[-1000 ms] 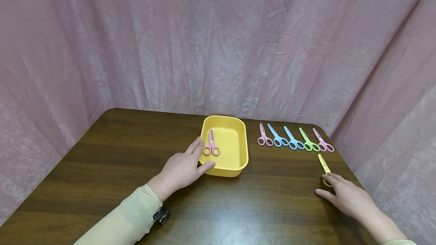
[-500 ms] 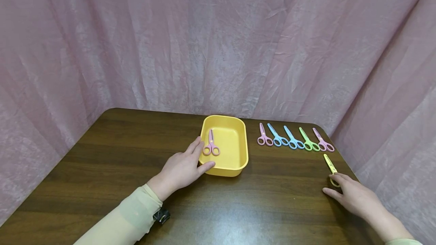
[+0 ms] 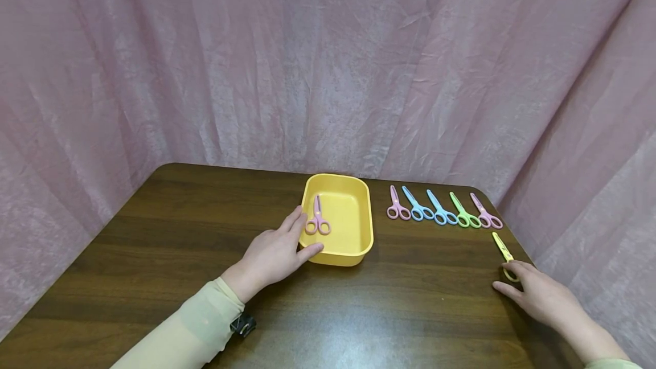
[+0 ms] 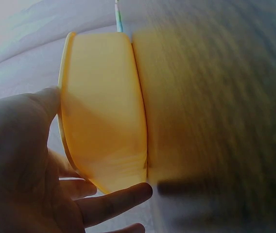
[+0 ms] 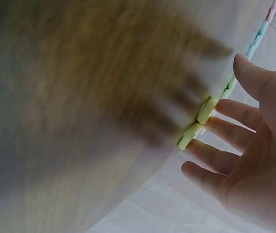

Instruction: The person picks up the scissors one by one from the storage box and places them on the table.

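Note:
My left hand rests at the near left corner of a yellow tray. Its thumb touches the near rim and its other fingers lie along the left side, fairly straight. Inside the tray is one pair of pink scissors. On the right, my right hand presses its fingertips on the handles of yellow scissors, which lie flat on the table with blades pointing away. The right wrist view shows straight, spread fingers touching the yellow handle loops, with the thumb apart.
Behind the yellow scissors lies a row of scissors: pink, two blue, green and pink. The dark wooden table ends close to the right hand. Pink curtains hang behind and to the right.
My right hand has slid the yellow scissors to the right across the table, under its fingertips. The left hand and the tray have stayed still.

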Tool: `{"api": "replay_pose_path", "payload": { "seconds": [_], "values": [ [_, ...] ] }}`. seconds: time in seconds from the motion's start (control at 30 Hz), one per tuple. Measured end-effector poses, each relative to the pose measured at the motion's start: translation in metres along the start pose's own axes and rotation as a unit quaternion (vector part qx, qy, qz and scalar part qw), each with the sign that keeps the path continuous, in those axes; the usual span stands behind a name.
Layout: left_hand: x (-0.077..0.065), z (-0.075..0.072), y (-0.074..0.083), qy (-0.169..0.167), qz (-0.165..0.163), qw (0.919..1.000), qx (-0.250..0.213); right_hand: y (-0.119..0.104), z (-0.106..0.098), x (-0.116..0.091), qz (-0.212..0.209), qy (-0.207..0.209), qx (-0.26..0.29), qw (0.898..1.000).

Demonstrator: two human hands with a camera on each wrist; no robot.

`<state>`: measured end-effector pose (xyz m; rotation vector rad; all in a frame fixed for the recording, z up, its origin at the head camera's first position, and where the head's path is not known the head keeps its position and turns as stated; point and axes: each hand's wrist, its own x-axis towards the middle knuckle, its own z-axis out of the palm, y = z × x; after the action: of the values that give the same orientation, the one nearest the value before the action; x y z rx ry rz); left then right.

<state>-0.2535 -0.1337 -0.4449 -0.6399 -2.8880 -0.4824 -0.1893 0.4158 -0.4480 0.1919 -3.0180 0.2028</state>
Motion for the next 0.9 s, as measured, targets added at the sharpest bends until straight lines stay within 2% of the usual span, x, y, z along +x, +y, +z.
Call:
{"api": "replay_pose_path", "payload": {
  "seconds": [0.5,0.67,0.9],
  "values": [
    [0.001,0.001,-0.002,0.002,0.004,1.0,0.006,0.0,-0.003,0.001,0.002,0.002,-0.005,1.0],
    [0.001,0.0,-0.002,0.001,0.002,1.0,0.005,-0.012,-0.009,0.004,-0.003,0.022,0.0,1.0],
    [0.001,0.0,-0.001,0.001,0.003,1.0,0.002,-0.04,-0.011,0.012,-0.023,0.018,-0.003,1.0]
  ]
}}
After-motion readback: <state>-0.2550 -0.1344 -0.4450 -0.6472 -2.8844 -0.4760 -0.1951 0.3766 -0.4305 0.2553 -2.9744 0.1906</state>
